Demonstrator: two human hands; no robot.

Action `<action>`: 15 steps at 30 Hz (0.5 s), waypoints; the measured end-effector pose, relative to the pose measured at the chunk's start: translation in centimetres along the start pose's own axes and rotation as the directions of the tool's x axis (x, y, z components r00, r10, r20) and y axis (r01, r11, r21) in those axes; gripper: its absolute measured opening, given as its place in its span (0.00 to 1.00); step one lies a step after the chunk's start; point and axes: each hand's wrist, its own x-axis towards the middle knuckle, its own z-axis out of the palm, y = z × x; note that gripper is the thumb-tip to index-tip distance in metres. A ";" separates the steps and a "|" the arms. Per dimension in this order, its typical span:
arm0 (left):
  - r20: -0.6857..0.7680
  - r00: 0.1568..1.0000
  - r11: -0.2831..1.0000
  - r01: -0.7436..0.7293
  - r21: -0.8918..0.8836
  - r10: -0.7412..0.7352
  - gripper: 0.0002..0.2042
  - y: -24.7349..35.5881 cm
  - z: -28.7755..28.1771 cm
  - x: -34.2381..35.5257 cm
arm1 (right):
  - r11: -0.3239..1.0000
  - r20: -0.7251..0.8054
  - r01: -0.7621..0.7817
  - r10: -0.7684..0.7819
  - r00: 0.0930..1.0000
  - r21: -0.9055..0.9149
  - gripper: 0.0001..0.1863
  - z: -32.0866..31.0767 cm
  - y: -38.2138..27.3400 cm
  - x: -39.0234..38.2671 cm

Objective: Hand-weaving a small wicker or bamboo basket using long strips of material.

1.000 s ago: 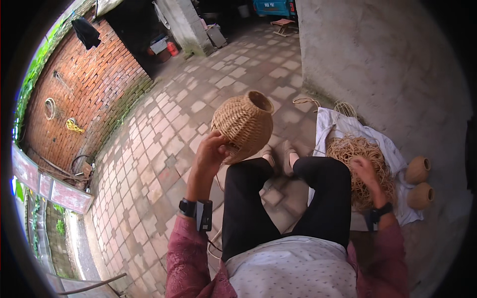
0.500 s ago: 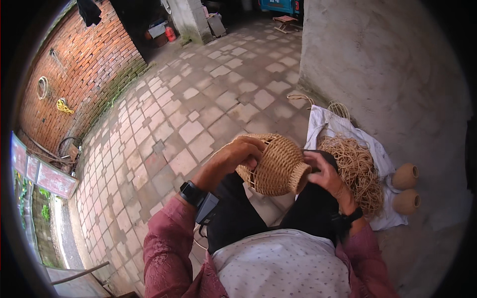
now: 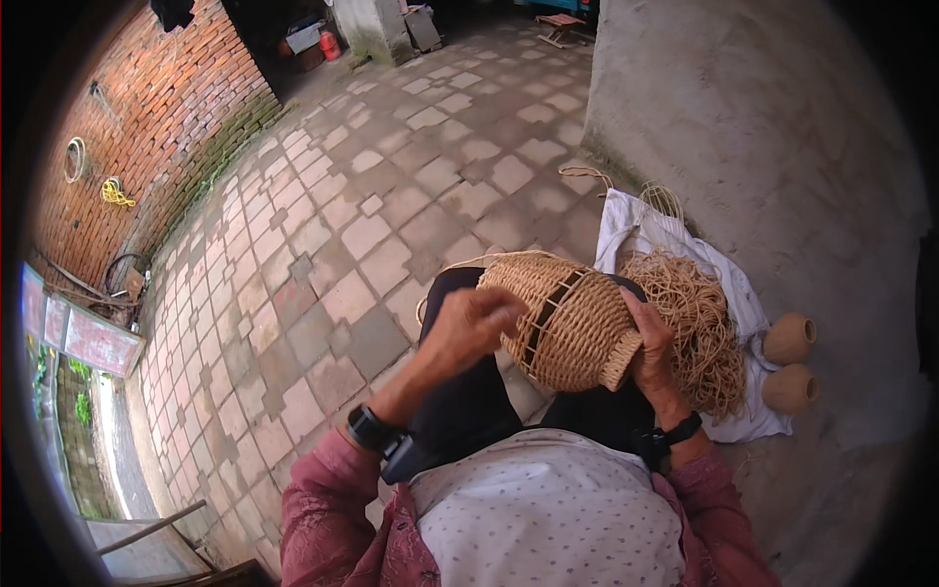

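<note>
A vase-shaped woven basket (image 3: 582, 323) of tan twisted cord lies on its side across my thighs, its narrow neck toward my right. Around its body runs a dark open band crossed by thin uprights. My right hand (image 3: 653, 342) is closed on the neck, thumb on top. My left hand (image 3: 474, 328) is in front of the basket's left part, its fingers curled together and slightly blurred. Whatever those fingers pinch is hidden. A loose cord (image 3: 455, 262) loops out from the basket's far left side over my knee.
To my right, a heap of loose tan cord (image 3: 680, 328) lies on a white sack (image 3: 748, 293). Beside it stand two small round clay-coloured pots (image 3: 788, 338). A grey wall (image 3: 743, 117) rises behind them. Paving stones (image 3: 323, 245) stretch ahead, with a brick wall (image 3: 161, 127) at left.
The basket has shifted right and turned, so its open band shows more. My left hand has drawn back off its top, and my right hand has wrapped further round the neck.
</note>
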 end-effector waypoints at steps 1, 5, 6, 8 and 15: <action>-0.029 0.995 0.991 -0.095 0.091 0.098 0.11 -1.1 1.0 -0.8 | 1.000 0.010 -0.007 0.007 1.000 0.001 0.31 0.0 0.0 -0.1; -0.082 0.987 0.953 -0.107 0.285 0.136 0.11 -2.1 3.7 -2.7 | 1.000 0.025 0.007 -0.006 1.000 -0.016 0.29 -0.1 -0.6 -0.1; -0.127 0.982 0.966 -0.107 0.234 0.140 0.11 -2.7 4.2 -2.6 | 1.000 0.026 0.012 -0.011 1.000 -0.017 0.29 0.0 -0.8 0.1; -0.176 0.974 0.977 -0.112 0.180 0.144 0.11 -3.7 4.8 -2.6 | 0.997 0.020 0.058 -0.057 0.998 -0.054 0.27 0.0 -1.1 0.0; -0.084 0.996 0.963 0.005 -0.268 -0.028 0.08 -4.9 3.8 -3.4 | 0.969 0.007 0.177 -0.179 0.984 -0.175 0.29 0.0 -0.9 -0.4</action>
